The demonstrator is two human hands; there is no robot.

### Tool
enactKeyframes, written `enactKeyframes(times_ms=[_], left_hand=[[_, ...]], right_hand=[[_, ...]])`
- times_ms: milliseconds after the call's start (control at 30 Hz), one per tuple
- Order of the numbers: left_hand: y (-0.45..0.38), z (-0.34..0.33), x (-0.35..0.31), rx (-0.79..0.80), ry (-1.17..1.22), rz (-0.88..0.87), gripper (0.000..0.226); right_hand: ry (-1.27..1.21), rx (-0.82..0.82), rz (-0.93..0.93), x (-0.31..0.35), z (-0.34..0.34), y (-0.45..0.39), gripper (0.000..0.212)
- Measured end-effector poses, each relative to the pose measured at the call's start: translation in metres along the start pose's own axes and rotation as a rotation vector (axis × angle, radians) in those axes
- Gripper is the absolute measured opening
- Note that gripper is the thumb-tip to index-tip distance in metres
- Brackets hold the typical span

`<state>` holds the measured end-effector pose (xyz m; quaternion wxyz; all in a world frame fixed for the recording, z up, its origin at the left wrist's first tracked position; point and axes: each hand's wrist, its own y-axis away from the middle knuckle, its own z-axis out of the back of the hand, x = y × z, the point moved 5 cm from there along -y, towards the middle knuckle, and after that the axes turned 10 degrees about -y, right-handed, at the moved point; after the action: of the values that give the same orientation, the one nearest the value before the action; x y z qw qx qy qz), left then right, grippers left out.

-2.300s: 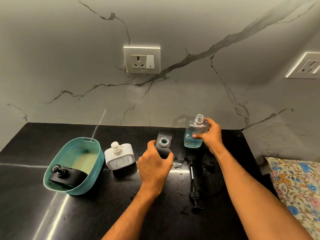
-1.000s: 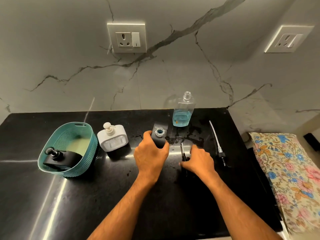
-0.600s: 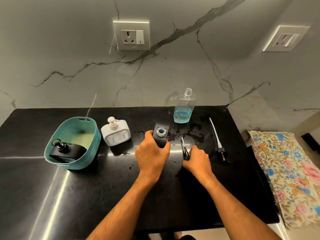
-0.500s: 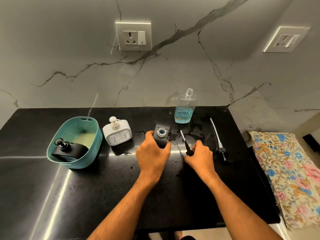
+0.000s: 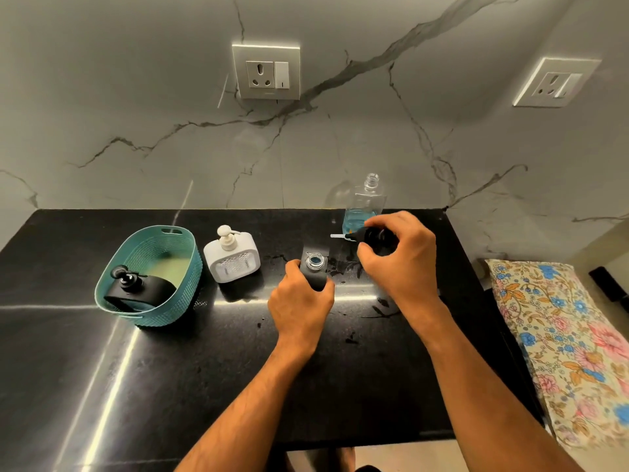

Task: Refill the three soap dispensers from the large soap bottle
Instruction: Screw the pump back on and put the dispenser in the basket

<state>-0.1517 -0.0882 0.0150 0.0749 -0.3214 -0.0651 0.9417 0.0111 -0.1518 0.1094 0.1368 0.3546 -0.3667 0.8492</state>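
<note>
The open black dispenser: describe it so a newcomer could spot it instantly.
On the black counter, look right of the teal basket and the white dispenser. The left hand grips a black dispenser there, the only dispenser with no pump: its neck is open.

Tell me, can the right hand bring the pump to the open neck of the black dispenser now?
Probably yes. The right hand holds the pump just beside the open neck, with nothing between them.
</note>
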Motion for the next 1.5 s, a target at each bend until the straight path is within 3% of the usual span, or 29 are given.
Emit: enactKeyframes(times_ms=[367,633,1333,1500], left_hand=[[0.006,0.000,0.004,0.002,-0.020,-0.026,0.054],[0.007,0.001,0.007,0.001,-0.008,-0.042,0.054],[0.005,0.004,0.001,0.001,0.045,-0.095,0.043],[0.002,0.008,-0.005,-0.015,0.089,-0.150,0.039]], right_hand=[[-0.013,0.201,0.059,0.039,-0.009,-0.005,0.028],[-0.035,0.214,0.073,0.050,-0.008,-0.008,0.028],[0.023,0.460,-0.010,0.014,-0.055,-0.007,0.043],[0.029,0.454,-0.038,0.007,-0.060,-0.006,0.045]])
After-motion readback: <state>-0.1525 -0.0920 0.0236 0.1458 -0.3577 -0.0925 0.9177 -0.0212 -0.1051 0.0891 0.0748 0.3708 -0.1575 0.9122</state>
